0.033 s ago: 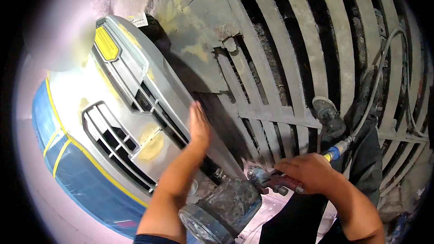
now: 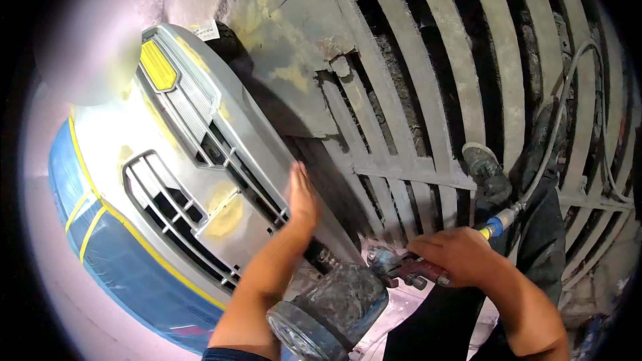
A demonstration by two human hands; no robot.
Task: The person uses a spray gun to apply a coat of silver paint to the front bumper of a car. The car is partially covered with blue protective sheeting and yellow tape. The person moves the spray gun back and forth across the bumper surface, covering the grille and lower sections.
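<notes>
A silver-grey car bumper (image 2: 264, 144) with slatted grille openings and dull yellow patches fills the left side. My left hand (image 2: 303, 197) lies along its right-hand lower edge, fingers stretched out and close together, holding nothing. The hand covers part of that edge, so I cannot tell if the whole palm touches. At the lower right my right hand (image 2: 458, 254) is wrapped round the reddish handle of a spray gun (image 2: 414, 273). The gun's paint-smeared cup (image 2: 341, 304) points toward the bumper and my left forearm. A blue and yellow fitting (image 2: 495, 226) joins the gun to an air hose (image 2: 555, 130).
Blue masking film (image 2: 127, 267) edged with yellow tape (image 2: 134, 227) covers the area beyond the bumper. Grey floor slats (image 2: 461, 47) with dark gaps run across the right, the hose looping over them. My shoe (image 2: 487, 174) stands on the slats.
My left hand has slid a little down and to the right along the bumper edge. The right hand and the spray gun have hardly moved.
</notes>
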